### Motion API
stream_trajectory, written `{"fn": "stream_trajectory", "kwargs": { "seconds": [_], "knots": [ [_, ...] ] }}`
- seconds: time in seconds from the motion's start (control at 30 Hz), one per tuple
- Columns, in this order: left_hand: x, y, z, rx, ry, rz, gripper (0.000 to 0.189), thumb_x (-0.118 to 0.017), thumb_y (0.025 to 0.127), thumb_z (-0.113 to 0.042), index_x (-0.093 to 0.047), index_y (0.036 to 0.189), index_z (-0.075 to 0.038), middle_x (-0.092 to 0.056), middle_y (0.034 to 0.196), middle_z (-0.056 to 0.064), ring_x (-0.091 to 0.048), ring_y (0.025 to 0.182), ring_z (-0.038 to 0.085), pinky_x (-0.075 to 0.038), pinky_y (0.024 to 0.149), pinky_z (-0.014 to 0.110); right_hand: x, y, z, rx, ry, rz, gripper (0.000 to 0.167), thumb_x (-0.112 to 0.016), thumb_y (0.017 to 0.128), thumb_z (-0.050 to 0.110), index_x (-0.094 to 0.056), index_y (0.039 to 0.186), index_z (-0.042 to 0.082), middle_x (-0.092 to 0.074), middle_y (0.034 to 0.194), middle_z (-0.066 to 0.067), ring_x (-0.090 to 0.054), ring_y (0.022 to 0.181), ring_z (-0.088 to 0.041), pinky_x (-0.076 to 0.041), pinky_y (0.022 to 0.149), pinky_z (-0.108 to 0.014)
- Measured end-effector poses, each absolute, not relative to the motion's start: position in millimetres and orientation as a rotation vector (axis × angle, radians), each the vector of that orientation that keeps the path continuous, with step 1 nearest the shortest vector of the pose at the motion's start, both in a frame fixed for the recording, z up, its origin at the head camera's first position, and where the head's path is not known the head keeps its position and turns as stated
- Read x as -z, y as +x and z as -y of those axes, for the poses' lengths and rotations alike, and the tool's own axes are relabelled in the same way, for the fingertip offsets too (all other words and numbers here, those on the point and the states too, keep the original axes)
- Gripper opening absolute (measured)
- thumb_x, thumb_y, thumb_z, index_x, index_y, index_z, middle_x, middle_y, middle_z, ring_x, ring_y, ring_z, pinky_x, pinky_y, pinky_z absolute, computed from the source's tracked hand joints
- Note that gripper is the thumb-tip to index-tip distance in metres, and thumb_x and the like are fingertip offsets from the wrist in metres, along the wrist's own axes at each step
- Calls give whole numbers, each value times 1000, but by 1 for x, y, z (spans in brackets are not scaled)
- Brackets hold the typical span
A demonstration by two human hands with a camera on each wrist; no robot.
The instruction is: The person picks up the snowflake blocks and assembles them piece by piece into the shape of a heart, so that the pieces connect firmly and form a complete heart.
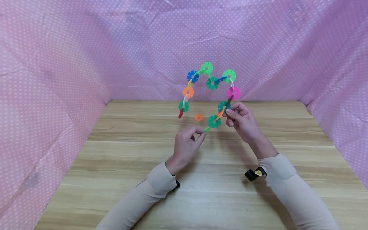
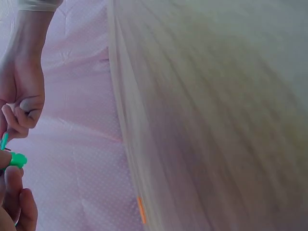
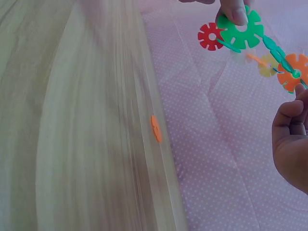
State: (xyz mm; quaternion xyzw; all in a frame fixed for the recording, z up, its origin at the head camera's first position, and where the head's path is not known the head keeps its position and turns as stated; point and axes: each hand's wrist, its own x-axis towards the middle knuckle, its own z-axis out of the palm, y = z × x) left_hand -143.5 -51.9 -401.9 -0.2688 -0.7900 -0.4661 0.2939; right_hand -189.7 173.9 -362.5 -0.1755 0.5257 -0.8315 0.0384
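An unclosed, heart-like loop of slotted plastic snowflake discs [image 1: 206, 68] hangs above the table between both hands. My left hand [image 1: 187, 145] pinches the light green disc [image 1: 206, 129] at one end, by thumb and fingertips. The right hand [image 1: 244, 123] holds the chain at its lower right, thumb by a dark green disc [image 1: 222, 106] and an orange one [image 1: 220, 114]. A red disc [image 1: 180, 113] forms the other end, hanging at the left, apart from the left hand. In the right wrist view, the left thumb presses the green disc [image 3: 248, 36].
One loose orange disc [image 1: 198, 117] lies on the wooden table [image 1: 129, 159], beneath the loop's gap. Pink dotted cloth [image 1: 149, 38] stands behind the table and along both sides. A black strap [image 1: 253, 174] with a yellow mark hangs at the right cuff.
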Motion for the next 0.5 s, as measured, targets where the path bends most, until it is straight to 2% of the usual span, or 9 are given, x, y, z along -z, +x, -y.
{"fn": "stream_trajectory", "kwargs": {
  "seconds": [0.3, 0.5],
  "knots": [
    [401, -144, 47, 1215, -723, 1998, 10, -78, 87, -3, -70, 82, -5, -70, 79, 3, -44, 51, 6, -39, 48, 17, 360, -188, -168, 2599, -516, -1568, 16, -50, 103, -5, -57, 92, 4, -73, 84, -7, -50, 54, -12, -42, 55, -21],
    [399, -144, 45, 1176, -738, 1983, 9, -76, 87, -2, -69, 82, -5, -68, 78, 3, -48, 54, 8, -41, 50, 16, 361, -188, -167, 2598, -508, -1582, 15, -52, 102, -5, -56, 92, 5, -73, 83, -7, -51, 54, -12, -42, 55, -21]
  ]
}}
